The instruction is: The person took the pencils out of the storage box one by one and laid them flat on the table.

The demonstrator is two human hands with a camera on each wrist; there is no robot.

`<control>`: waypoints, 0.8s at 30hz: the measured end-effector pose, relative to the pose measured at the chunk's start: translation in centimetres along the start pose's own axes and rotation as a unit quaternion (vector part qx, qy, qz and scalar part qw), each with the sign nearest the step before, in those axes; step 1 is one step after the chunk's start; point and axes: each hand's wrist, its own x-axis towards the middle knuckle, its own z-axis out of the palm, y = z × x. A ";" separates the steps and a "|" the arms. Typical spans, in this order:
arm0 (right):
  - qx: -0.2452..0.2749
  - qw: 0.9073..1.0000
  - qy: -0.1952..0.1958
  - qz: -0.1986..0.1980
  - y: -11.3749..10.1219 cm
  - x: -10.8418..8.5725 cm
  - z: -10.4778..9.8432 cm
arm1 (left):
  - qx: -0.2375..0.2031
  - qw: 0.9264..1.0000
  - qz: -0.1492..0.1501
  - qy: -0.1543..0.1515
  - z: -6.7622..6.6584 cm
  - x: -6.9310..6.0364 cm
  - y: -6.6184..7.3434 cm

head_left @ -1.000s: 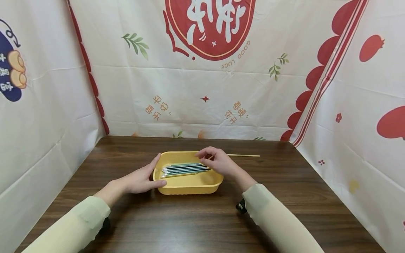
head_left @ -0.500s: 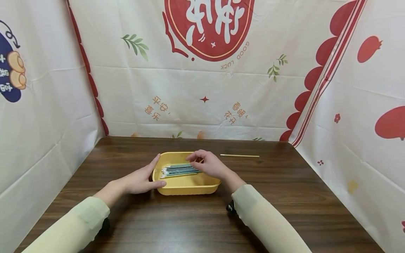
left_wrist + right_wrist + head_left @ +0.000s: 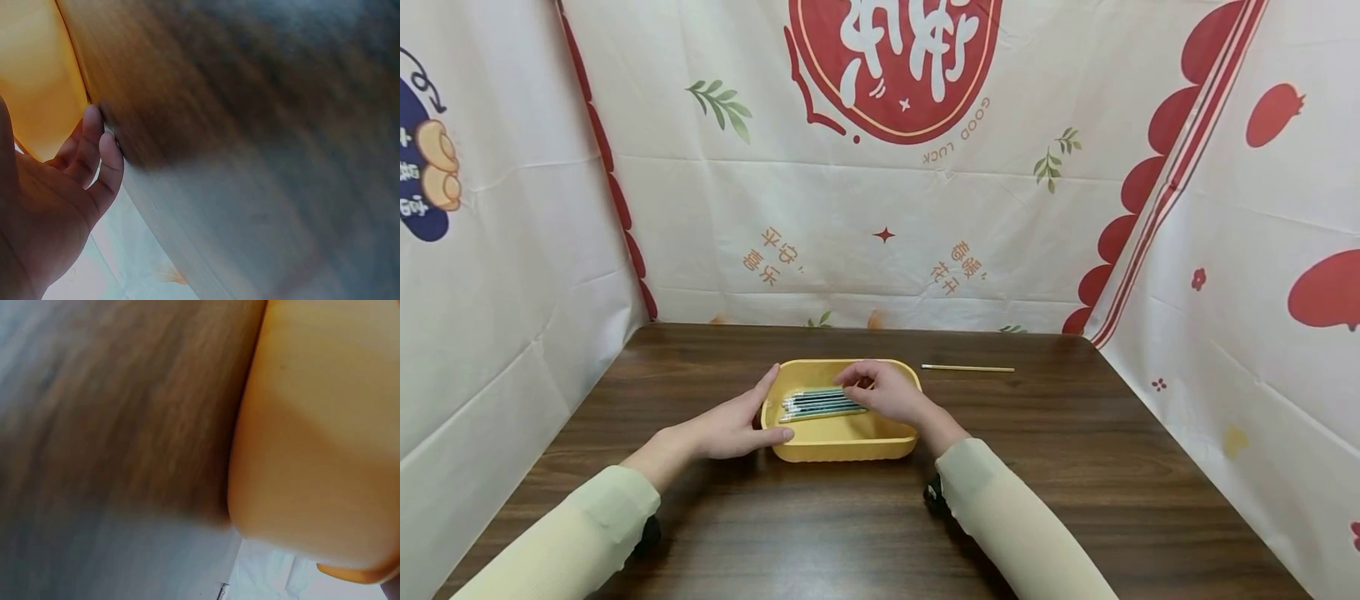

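A yellow plastic basket [image 3: 846,451] stands on the table with several pencils [image 3: 812,404] lying side by side in it, mostly teal and dark, a yellow one in front. My left hand [image 3: 730,425] holds the basket's left end, thumb on the front rim. In the left wrist view its bent fingers [image 3: 87,147] lie along the basket's outer wall [image 3: 37,81]. My right hand [image 3: 887,392] is inside the basket, over the pencils' right ends, fingers bent. Whether it pinches a pencil is hidden. The right wrist view shows mainly the basket wall [image 3: 312,456].
One yellow pencil [image 3: 967,368] lies on the brown wooden table [image 3: 820,533], behind and right of the basket. White printed cloth [image 3: 850,192] hangs behind the table and along both its sides.
My right hand has moved left across the basket and slightly lower, covering the pencils' right ends. The loose pencil's left end now shows. My left hand and the basket have barely moved.
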 end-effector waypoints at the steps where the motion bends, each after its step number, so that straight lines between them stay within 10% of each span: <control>1: -0.001 1.000 -0.003 -0.001 0.0 0.1 0.1 | -0.001 1.000 -0.001 0.001 -0.1 0.0 0.0; 24: -0.075 0.993 -0.081 0.036 0.4 0.4 1.1 | -0.012 1.000 0.002 -0.001 -0.1 0.0 0.0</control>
